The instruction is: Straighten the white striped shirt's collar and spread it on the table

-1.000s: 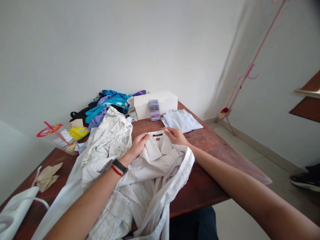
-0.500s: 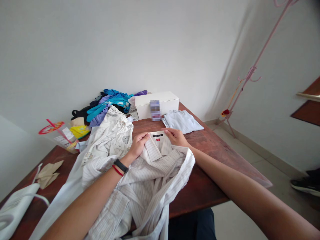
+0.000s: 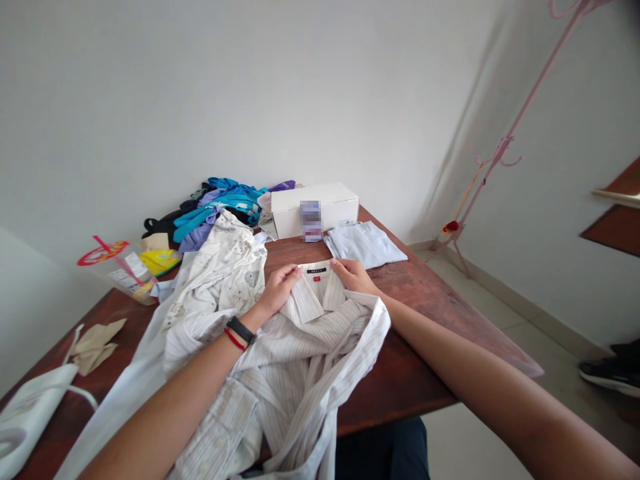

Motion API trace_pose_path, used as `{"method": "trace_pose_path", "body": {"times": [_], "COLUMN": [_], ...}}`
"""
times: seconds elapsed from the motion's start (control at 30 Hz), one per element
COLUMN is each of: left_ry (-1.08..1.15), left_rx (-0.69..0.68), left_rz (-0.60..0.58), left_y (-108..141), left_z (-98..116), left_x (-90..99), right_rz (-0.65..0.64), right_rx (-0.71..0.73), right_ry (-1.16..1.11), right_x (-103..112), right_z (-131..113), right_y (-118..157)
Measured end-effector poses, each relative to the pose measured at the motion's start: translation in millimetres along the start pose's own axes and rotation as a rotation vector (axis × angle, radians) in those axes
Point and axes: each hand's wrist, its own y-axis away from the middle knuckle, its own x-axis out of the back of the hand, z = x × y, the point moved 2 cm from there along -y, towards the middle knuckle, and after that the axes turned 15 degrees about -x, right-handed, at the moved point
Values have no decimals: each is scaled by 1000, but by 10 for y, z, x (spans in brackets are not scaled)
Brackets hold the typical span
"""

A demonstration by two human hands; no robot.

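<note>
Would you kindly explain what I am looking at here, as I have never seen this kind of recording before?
Of course. No machine is at work: these are a person's own bare hands. Every picture comes from one camera worn on the head, looking forward and down.

The left hand and right hand hold a striped shirt by its collar, one on each side of the neck label.

On the wooden table there are also a white patterned garment, a heap of clothes, a white box, a folded pale cloth and a clear cup.

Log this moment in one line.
left hand: holds collar | right hand: holds collar | striped shirt: rumpled | folded cloth: near white box
</note>
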Motion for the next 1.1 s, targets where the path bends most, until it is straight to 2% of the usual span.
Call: {"method": "trace_pose_path", "body": {"times": [0.17,0.37,1.1], "left_ry": [60,101,123], "left_rx": [28,39,69], "left_rz": [-56,-76,-112], "left_y": [15,23,30], "left_z": [24,76,-34], "left_x": [-25,-38,-42], "right_rz": [-54,-47,-34], "right_rx": [-44,-28,20], "right_ry": [-66,-42,40], "right_x": [5,6,-12], "right_z": [18,75,61], "right_y": [10,-24,-54]}}
